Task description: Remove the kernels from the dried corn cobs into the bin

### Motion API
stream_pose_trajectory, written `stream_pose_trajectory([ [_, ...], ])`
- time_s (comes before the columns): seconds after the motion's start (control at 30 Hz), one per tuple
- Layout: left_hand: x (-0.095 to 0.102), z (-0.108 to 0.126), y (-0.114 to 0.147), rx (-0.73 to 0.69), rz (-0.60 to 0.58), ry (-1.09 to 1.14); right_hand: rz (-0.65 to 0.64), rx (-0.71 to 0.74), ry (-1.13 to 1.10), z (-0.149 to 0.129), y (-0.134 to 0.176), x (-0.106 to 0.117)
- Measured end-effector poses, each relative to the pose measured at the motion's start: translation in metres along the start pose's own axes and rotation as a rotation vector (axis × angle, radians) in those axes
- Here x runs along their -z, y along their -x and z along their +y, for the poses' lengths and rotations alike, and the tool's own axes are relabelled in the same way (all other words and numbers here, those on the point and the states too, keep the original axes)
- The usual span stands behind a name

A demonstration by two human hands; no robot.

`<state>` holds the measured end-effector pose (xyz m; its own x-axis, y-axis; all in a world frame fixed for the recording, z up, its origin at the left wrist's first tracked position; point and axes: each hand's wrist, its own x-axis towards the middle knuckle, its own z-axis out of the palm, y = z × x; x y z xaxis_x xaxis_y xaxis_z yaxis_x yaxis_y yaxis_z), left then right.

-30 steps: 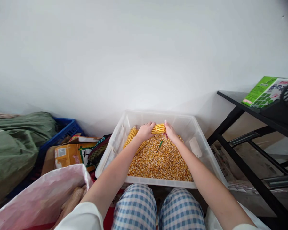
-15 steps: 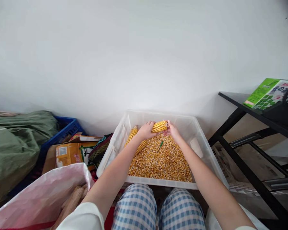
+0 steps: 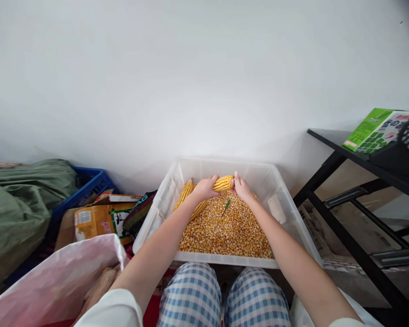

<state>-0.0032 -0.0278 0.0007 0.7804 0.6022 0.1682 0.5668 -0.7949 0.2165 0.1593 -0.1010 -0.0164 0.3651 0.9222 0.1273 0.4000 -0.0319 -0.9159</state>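
Note:
My left hand (image 3: 206,188) is wrapped round a yellow ear of corn (image 3: 224,183) held level above the tub. At the ear's right end my right hand (image 3: 241,187) touches it with thumb and fingers closed on the tip. Beneath both hands, loose corn kernels (image 3: 226,234) cover the floor of a clear plastic tub (image 3: 284,181). More ears of corn (image 3: 184,194) lean at the tub's left side, partly hidden by my left arm. A thin tool with a green handle (image 3: 226,205) stands tilted among the kernels.
On the left are a white sack (image 3: 85,254) with cobs inside, a yellow package (image 3: 95,221), a blue crate (image 3: 95,181) and a green cloth (image 3: 27,204). A black metal frame (image 3: 334,190) with a green box (image 3: 371,129) stands on the right, close to the tub.
My right hand's fingers have drawn in closer around the right end of the ear. My left hand keeps its hold, and the view has shifted slightly.

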Motion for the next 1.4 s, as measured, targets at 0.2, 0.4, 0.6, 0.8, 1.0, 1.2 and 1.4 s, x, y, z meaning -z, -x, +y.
stream_pose_trajectory([
  [0.2, 0.007, 0.003, -0.001, 0.066, 0.098, -0.092, -0.035, -0.165, -0.281, -0.014, -0.003, 0.001],
  [0.4, 0.012, 0.009, 0.000, 0.022, 0.117, -0.234, -0.047, -0.173, -0.275, -0.012, 0.002, -0.006],
  [0.6, 0.014, 0.009, 0.000, 0.076, 0.092, -0.230, 0.042, -0.141, -0.245, -0.008, 0.002, -0.013],
  [0.8, 0.017, 0.012, -0.001, 0.053, 0.136, -0.246, -0.033, -0.269, -0.340, -0.015, 0.000, -0.005],
  [1.0, 0.014, 0.011, -0.001, 0.008, 0.128, -0.301, 0.026, -0.167, -0.210, -0.013, 0.004, -0.011],
  [1.2, 0.013, 0.010, 0.000, 0.011, 0.114, -0.352, 0.079, -0.218, -0.268, -0.007, 0.002, -0.019],
  [1.4, 0.009, 0.010, 0.000, -0.014, 0.117, -0.378, 0.157, -0.164, -0.134, 0.003, 0.004, -0.023],
])
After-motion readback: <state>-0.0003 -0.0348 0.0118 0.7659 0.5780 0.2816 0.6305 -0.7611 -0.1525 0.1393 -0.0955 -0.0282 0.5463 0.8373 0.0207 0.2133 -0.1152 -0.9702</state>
